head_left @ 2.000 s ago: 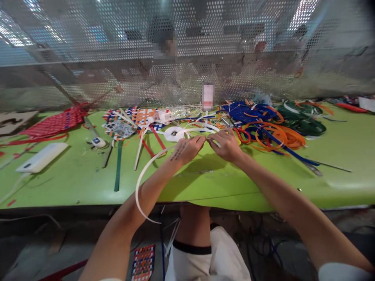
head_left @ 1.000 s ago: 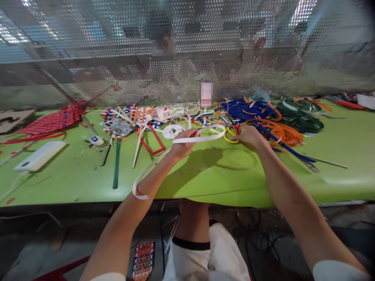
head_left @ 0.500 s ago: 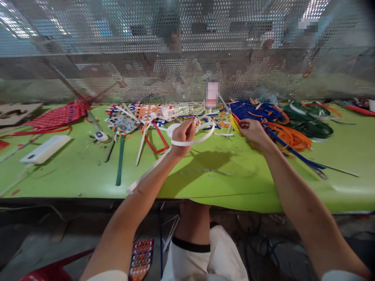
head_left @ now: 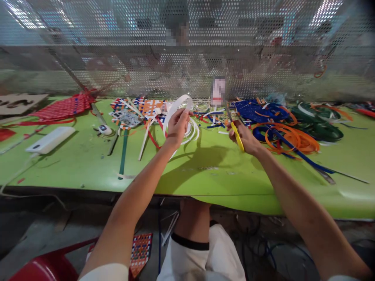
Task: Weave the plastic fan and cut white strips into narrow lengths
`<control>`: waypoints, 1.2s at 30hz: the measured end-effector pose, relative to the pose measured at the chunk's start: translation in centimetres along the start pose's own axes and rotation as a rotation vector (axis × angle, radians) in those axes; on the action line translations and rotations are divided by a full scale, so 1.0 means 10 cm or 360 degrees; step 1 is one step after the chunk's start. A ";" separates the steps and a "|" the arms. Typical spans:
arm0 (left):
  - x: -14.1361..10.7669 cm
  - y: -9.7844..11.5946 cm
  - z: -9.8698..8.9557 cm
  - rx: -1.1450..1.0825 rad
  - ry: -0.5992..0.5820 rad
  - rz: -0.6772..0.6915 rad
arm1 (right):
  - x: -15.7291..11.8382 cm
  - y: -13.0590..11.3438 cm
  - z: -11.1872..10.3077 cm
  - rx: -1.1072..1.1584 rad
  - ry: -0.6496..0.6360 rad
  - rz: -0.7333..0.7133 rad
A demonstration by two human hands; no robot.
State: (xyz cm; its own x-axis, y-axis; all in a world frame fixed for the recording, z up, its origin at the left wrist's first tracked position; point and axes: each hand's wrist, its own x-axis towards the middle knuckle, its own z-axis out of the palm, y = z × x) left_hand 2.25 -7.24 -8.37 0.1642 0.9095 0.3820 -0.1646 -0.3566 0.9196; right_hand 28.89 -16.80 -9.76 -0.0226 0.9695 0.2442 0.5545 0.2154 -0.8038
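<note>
1. Left hand [head_left: 178,121]: grip pinched on a white plastic strip [head_left: 175,107], raised above the desk [head_left: 88,164], looping clear.
2. Right hand [head_left: 244,137]: grip closed around yellow-handled scissors [head_left: 236,134], blades probably pointing far.
3. Right: orange strip coils [head_left: 288,137].

A lime-green tabletop [head_left: 73,168] spans the view, its front edge dark. Behind it stands a perforated metal screen [head_left: 88,47] — light glints through the holes at upper left and upper right, and blurred shapes show beyond. Below the tabletop lies a grey floor [head_left: 35,234] — a red chair [head_left: 43,269] at lower left, dark cables [head_left: 263,242] at lower right.
</note>
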 end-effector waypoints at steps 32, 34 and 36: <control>-0.04 -0.13 0.00 0.0266 -0.0220 -0.0197 | -0.07 -0.26 0.05 -0.0376 -0.0443 0.0194; -0.04 -0.17 -0.01 0.0367 -0.0218 -0.0116 | -0.06 -0.27 0.05 -0.0447 -0.0430 0.0187; -0.03 -0.19 -0.02 0.0432 -0.0215 -0.0057 | -0.06 -0.25 0.04 -0.0518 -0.0409 0.0149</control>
State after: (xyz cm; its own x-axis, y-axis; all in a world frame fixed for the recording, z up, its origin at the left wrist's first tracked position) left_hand 2.34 -6.82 -10.31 0.2961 0.8922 0.3409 0.1067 -0.3856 0.9165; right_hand 27.15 -17.85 -8.11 -0.1435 0.9897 0.0017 0.7969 0.1166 -0.5928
